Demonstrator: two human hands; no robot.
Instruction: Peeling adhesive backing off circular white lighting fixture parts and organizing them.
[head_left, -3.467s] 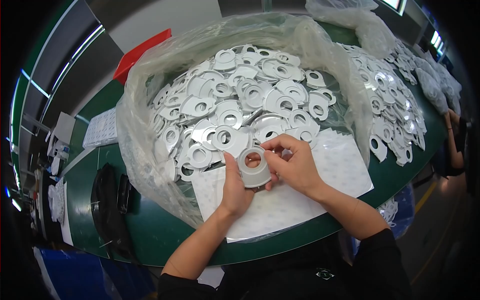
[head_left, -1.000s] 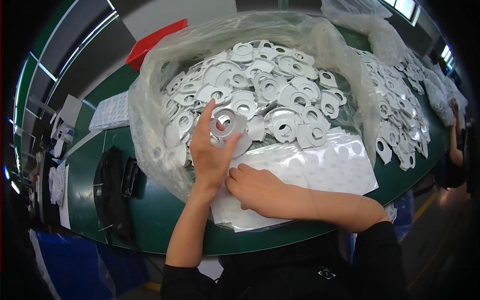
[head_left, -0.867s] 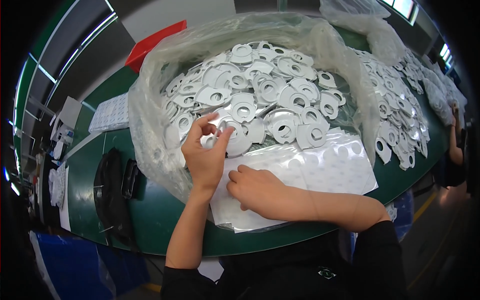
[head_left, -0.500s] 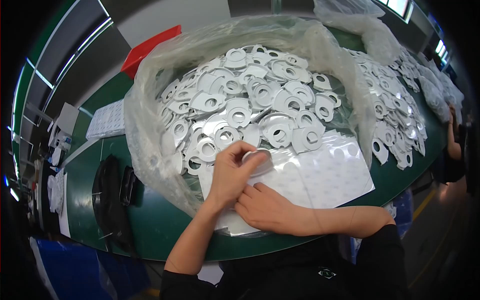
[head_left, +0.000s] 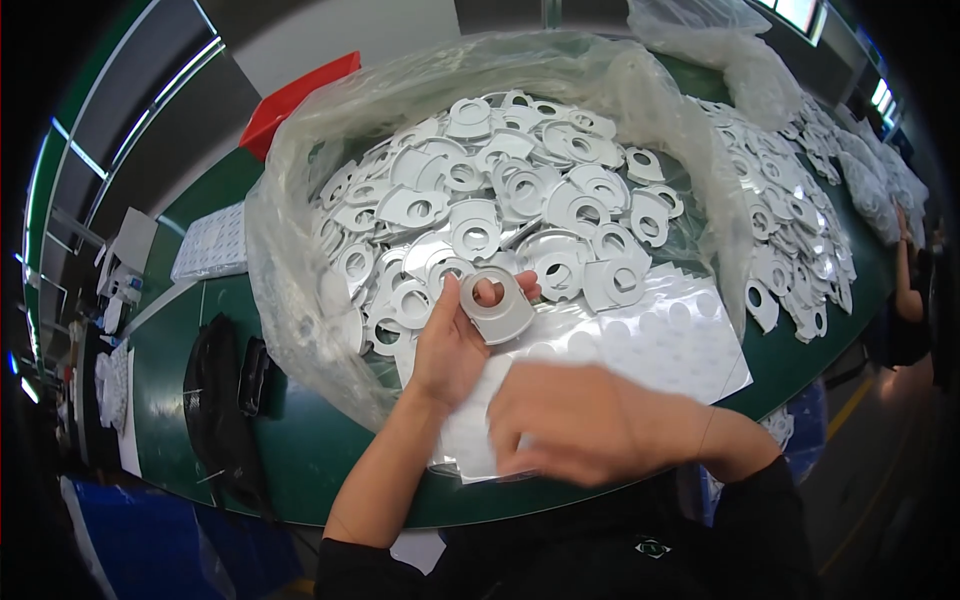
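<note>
In my left hand (head_left: 452,345) is a light grey plastic part (head_left: 499,322) with a round hole; a fingertip shows through the hole. The part faces up, tilted, just above white sheets (head_left: 660,350) printed with rows of round spots. Nearer to me, over those sheets, my right hand (head_left: 560,420) is smeared by motion, so its fingers and anything in them cannot be made out. Right beyond my left hand lies a heap of similar white plastic parts (head_left: 470,228), inside an opened clear plastic bag (head_left: 290,270).
A second heap of white parts (head_left: 785,240) lies to the right, with a clear bag (head_left: 745,80) behind it. On the left of the green table (head_left: 170,380) are a black cloth-like item (head_left: 220,410) and a bubble-patterned pack (head_left: 212,243). A red bin (head_left: 295,105) stands behind. Another person's arm (head_left: 905,275) is far right.
My left hand has turned over, bringing the grey part face up into view. My right hand has come away from beside the left wrist, moving right and toward me.
</note>
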